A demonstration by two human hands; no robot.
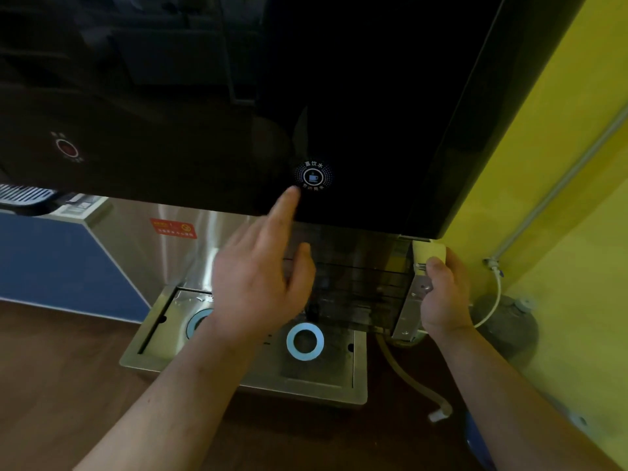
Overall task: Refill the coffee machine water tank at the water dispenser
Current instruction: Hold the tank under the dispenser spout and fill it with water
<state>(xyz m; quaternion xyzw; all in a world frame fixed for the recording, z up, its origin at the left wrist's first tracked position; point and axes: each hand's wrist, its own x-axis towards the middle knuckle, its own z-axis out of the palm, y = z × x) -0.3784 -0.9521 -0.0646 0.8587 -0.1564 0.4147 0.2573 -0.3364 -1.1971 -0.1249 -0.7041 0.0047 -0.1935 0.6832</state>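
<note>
- Smoked, see-through plastic forms the tank (pixel 356 287), a boxy container with faint level lines on its wall; it is held under the dispenser's (pixel 339 79) black panel, above the right side of the steel tray (pixel 244 379).
- Its right end, fitted with a pale metal-looking bracket, is clasped by the right hand (pixel 441 294), thumb on top and fingers closed round the edge.
- Nothing is held by the left hand (pixel 261 287): its grip is loose, the forefinger stretched to just below the lit round button (pixel 313 177), the other fingers slack.
- The button should be pressed squarely at its centre, since a glossy touch panel probably answers only to a firm, flat contact.
- The tank is best kept level and its opening set right under the outlet, which is hidden here, so the aim cannot be checked.
- A steady hold is advised, as the weight is likely to grow as water comes in.
- Blue rings (pixel 304 340) mark the tray's drain spots.
</note>
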